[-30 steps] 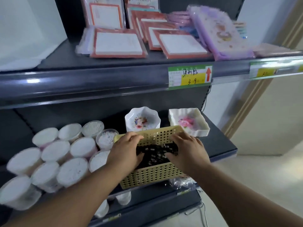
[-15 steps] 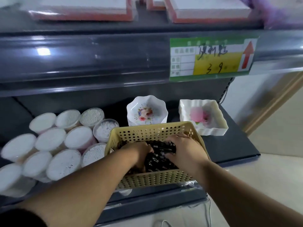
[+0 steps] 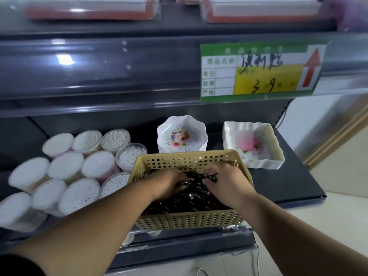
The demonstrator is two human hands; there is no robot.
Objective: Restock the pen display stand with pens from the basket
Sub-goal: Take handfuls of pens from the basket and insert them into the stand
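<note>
Remaining in the basket (image 3: pixel 189 218), left hand (image 3: pixel 167 184), right hand (image 3: pixel 229 180), fingers (image 3: pixel 218 169) of both curled round pens (image 3: pixel 191 200).

It is a shop: dark metal shelving (image 3: pixel 119 72) carries a handwritten price label (image 3: pixel 258 73) on its front rail, above rows of identical cotton-swab tubs (image 3: pixel 65 166), stacked floral dishes (image 3: pixel 182 136) and wrapped notepads (image 3: pixel 89 8).

Perforated matt plastic basket (image 3: pixel 189 219); glossy dark shelf edge (image 3: pixel 99 66); glazed white dishes (image 3: pixel 182 134).
</note>
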